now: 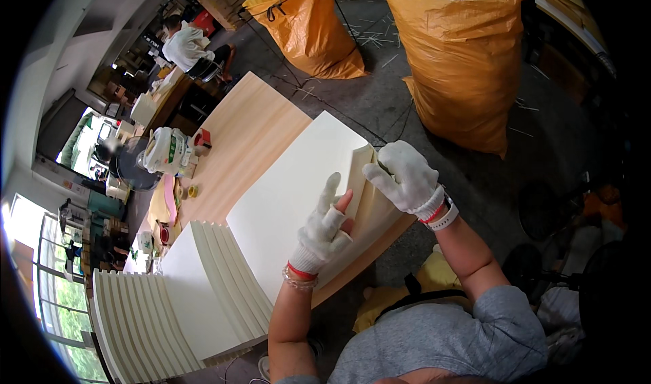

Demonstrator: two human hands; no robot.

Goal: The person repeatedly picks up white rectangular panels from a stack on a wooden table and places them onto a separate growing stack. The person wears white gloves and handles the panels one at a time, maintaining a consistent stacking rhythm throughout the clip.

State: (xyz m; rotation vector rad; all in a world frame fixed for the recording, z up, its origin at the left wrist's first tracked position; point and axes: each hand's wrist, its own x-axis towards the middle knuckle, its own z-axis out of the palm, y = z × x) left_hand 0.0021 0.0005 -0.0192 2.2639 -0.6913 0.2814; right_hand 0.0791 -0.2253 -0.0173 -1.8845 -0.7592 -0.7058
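Observation:
A large white board (298, 174) lies across the wooden table, with a narrow raised flap (357, 170) along its right side. At the far end of that flap, my right hand (409, 176) in a white knit glove is closed on the board's corner. Its thumb lies against the flap; the other fingers curl, and their tips are partly hidden. My left hand (320, 229) is nearer to me, over the board beside the flap. Its glove leaves some fingertips bare, and the fingers are spread with nothing in them.
Several ridged white boards (139, 323) are stacked at the lower left. Beyond them stand a plastic bag (166, 151), tape rolls (202, 138) and a fan (132, 163). Two orange sacks (461, 65) stand on the floor ahead. A person (186, 48) sits at another table, far left.

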